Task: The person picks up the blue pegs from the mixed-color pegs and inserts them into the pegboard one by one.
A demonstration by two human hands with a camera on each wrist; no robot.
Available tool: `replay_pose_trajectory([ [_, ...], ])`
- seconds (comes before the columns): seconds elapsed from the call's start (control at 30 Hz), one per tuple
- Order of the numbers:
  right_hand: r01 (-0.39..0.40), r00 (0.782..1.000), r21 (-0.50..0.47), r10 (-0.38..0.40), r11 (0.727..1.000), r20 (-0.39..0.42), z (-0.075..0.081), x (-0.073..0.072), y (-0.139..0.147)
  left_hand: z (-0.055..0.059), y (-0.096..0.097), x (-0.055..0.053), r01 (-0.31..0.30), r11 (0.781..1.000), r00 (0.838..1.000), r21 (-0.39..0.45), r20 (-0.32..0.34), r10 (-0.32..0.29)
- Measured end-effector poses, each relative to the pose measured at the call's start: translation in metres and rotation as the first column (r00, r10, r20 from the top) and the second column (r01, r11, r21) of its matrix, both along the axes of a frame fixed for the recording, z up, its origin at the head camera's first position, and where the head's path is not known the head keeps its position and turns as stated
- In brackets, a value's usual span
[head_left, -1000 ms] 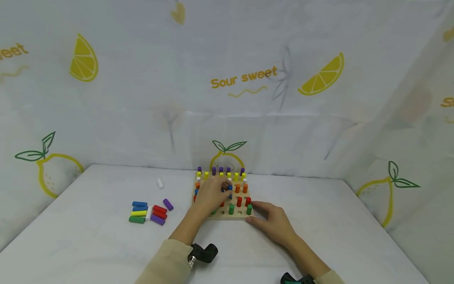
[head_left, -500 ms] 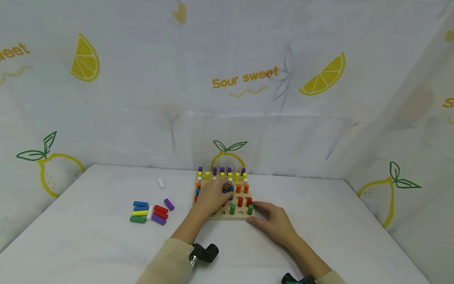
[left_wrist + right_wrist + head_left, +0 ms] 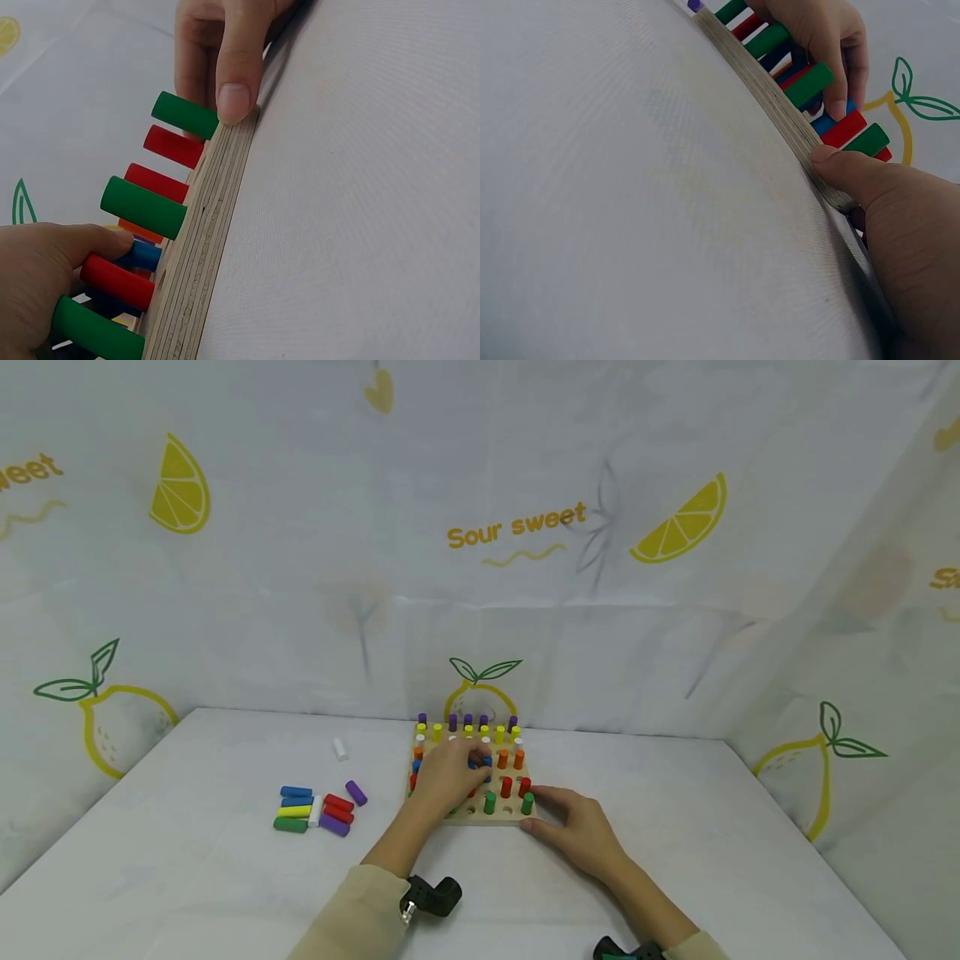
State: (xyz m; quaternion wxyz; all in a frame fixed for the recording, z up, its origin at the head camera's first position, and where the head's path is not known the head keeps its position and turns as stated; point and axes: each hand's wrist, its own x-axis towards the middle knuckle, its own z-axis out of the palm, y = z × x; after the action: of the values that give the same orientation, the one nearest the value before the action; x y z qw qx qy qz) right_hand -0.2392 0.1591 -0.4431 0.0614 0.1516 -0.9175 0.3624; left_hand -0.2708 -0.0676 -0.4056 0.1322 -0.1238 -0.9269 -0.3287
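A wooden pegboard (image 3: 491, 821) stands at the middle of the table, with rows of coloured pegs upright in it. Over its middle, my left hand (image 3: 444, 774) pinches a blue peg (image 3: 145, 256) between thumb and fingers. That peg stands upright at the board, in front of the orange pegs (image 3: 503, 759). My right hand (image 3: 576, 827) grips the board's near right corner, its thumb on the front edge in the right wrist view. Close to those fingers is a green peg (image 3: 527, 803). The left hand hides part of the board's left half in the head view.
Left of the board lies a loose group of pegs: blue (image 3: 296, 792), yellow (image 3: 294, 812), green (image 3: 290, 825), red (image 3: 338, 802) and purple (image 3: 356, 792). A white peg (image 3: 340, 749) lies apart behind them. A lemon-print sheet (image 3: 300, 527) hangs behind the white table.
The blue peg in my left hand has sunk slightly toward the board. My right hand has stayed at the corner, and the loose pegs have not moved.
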Motion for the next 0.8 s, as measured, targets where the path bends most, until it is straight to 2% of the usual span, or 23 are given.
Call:
replay_pose_trajectory([
  [0.27, 0.002, 1.000, 0.001, -0.002, 1.000, 0.002, 0.001, 0.001, -0.001, -0.002, 0.000, 0.000, 0.002, 1.000, 1.000, -0.022, 0.010, -0.001],
  [0.47, 0.008, 1.000, 0.010, -0.008, 1.000, 0.003, -0.001, 0.001, -0.001, -0.004, -0.003, 0.002, 0.041, 0.999, 0.998, -0.012, 0.040, -0.040],
  [0.67, 0.008, 1.000, 0.026, -0.008, 1.000, 0.001, -0.001, 0.000, -0.001, 0.001, -0.010, 0.007, 0.097, 0.995, 0.991, 0.013, 0.094, -0.098],
  [0.8, 0.009, 1.000, 0.041, -0.009, 0.999, -0.002, 0.000, -0.001, 0.000, 0.007, -0.016, 0.010, 0.112, 0.993, 0.988, -0.044, 0.111, -0.106],
])
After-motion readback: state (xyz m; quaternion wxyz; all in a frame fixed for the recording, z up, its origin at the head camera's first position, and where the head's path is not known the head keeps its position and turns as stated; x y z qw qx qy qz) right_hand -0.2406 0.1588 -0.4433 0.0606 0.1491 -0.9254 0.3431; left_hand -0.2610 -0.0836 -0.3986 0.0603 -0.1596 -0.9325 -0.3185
